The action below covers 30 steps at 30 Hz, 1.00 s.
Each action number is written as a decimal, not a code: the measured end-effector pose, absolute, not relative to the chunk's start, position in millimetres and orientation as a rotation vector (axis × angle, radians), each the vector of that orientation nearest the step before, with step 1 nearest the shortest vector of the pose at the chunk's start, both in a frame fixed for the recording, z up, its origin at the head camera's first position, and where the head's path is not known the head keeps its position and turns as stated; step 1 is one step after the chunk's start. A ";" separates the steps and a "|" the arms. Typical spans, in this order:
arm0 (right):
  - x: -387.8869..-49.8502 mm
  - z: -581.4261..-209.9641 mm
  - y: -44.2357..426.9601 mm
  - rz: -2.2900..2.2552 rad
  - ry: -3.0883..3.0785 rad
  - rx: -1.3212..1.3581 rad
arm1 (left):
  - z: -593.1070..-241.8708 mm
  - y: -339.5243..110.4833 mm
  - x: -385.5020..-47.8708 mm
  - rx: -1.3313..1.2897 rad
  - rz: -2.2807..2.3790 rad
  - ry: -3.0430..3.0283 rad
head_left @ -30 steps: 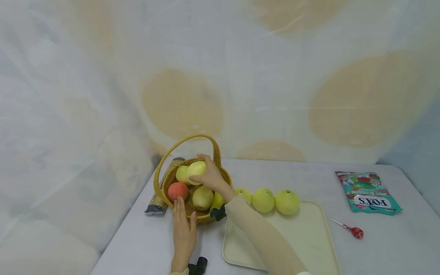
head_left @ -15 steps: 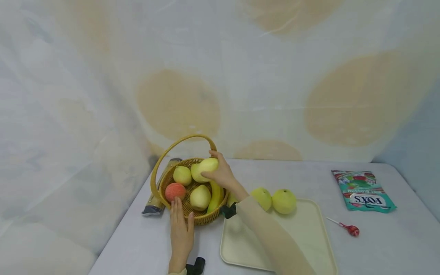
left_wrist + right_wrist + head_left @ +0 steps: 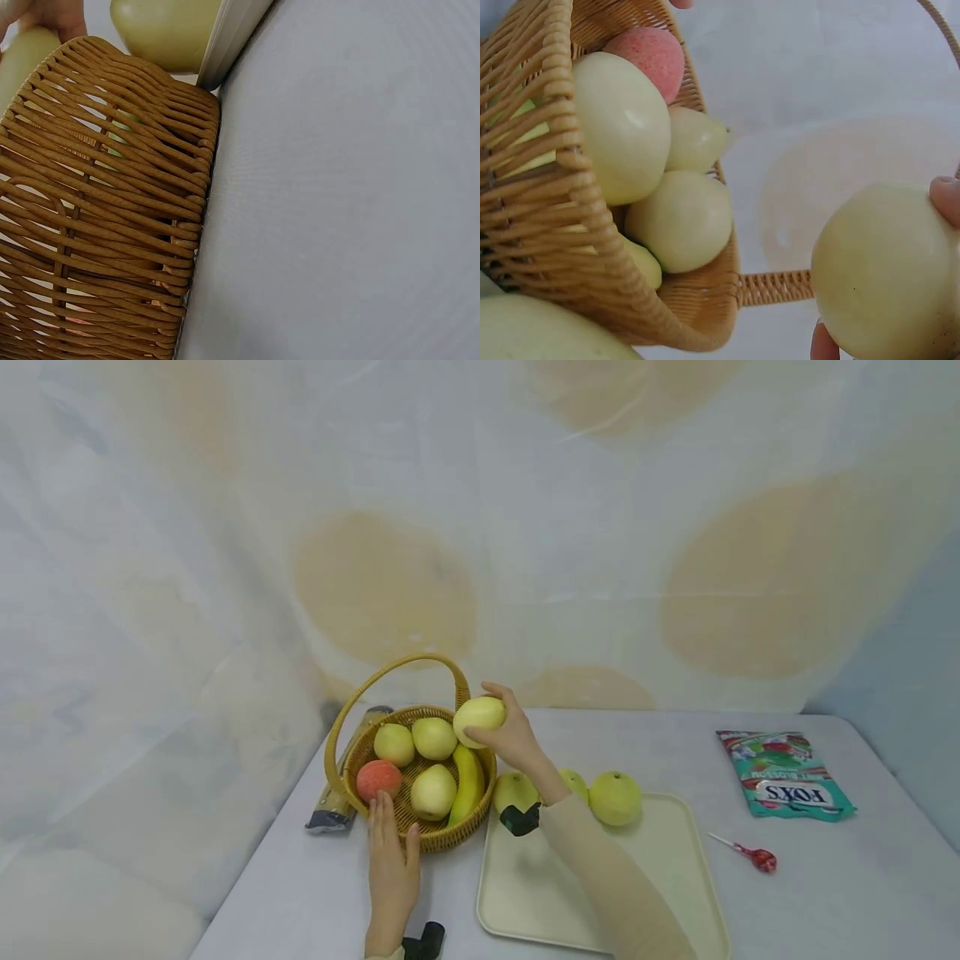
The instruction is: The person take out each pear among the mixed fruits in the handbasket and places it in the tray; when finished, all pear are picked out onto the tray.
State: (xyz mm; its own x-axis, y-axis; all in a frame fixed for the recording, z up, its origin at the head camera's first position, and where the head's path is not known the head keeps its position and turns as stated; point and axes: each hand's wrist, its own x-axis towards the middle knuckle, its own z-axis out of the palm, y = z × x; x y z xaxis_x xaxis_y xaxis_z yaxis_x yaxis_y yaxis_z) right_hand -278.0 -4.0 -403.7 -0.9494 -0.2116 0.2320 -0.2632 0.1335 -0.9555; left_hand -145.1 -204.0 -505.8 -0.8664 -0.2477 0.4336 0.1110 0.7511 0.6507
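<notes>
My right hand [image 3: 516, 739] grips a pale yellow-green fruit [image 3: 478, 722] between thumb and fingers, above the right rim of a wicker basket [image 3: 450, 837]. In the right wrist view the same fruit [image 3: 885, 270] looks smooth and round, its exact kind unclear. With straight fingers, my left hand [image 3: 392, 877] rests at the basket's near left rim. Inside lie a red peach-like fruit [image 3: 378, 780], a banana [image 3: 468, 783] and several pale yellow-green fruits [image 3: 433, 792]. The basket's woven side [image 3: 112, 202] fills much of the left wrist view, where the left hand is hidden.
A cream tray [image 3: 540, 902] stands right of the basket, with yellow-green fruits [image 3: 615, 798] along its far edge. Farther right lie a red lollipop [image 3: 763, 860] and a green Fox's candy bag [image 3: 787, 781]. A gold and black packet [image 3: 330, 818] lies partly behind the basket. The arched handle [image 3: 397, 668] rises above it.
My right hand has moved right with the fruit, from over the basket's middle to its right rim, uncovering the banana and another fruit. My left hand keeps its place at the basket.
</notes>
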 end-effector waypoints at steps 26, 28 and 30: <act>-264.4 -406.8 65.7 1.960 -2.258 0.369 | -507.1 -203.4 -143.2 0.089 -0.919 -2.425; -264.4 -408.0 69.3 1.954 -2.259 0.363 | -506.9 -203.3 -143.9 0.086 -0.915 -2.423; -264.0 -408.9 72.9 1.951 -2.263 0.352 | -506.6 -203.1 -144.8 0.082 -0.916 -2.424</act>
